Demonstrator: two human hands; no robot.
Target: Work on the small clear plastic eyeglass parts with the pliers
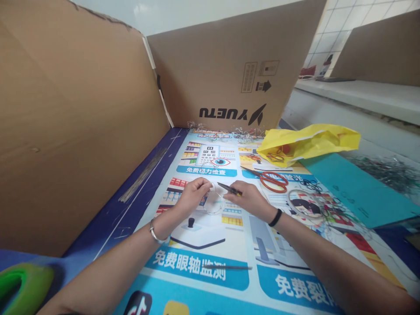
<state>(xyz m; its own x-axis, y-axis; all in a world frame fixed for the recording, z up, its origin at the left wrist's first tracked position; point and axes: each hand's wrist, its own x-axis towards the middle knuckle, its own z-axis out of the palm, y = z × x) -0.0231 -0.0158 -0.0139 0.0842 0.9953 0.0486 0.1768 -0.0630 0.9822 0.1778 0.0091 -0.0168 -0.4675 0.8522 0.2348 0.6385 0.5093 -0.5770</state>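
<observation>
Between finger and thumb, my left hand [196, 192] pinches a thin pale wire loop [214, 213], which hangs over the printed sheet. My right hand [250, 197] is closed around small pliers [230, 189] with dark jaws and a bit of yellow on the handle. The pliers' tips point left, close to the top of the loop; whether they touch it I cannot tell. Just beyond my right hand lie orange-handled scissors [274, 181]. A pale coil [303, 214] rests to the right of my right wrist.
Cardboard panels [210, 74] stand behind and at left. A yellow bag [311, 140] and a teal sheet [357, 188] lie at right, near tangled wire [390, 177]. Straight wires [141, 177] lie at left, a thin dark rod [226, 267] in front, green tape [26, 286] bottom left.
</observation>
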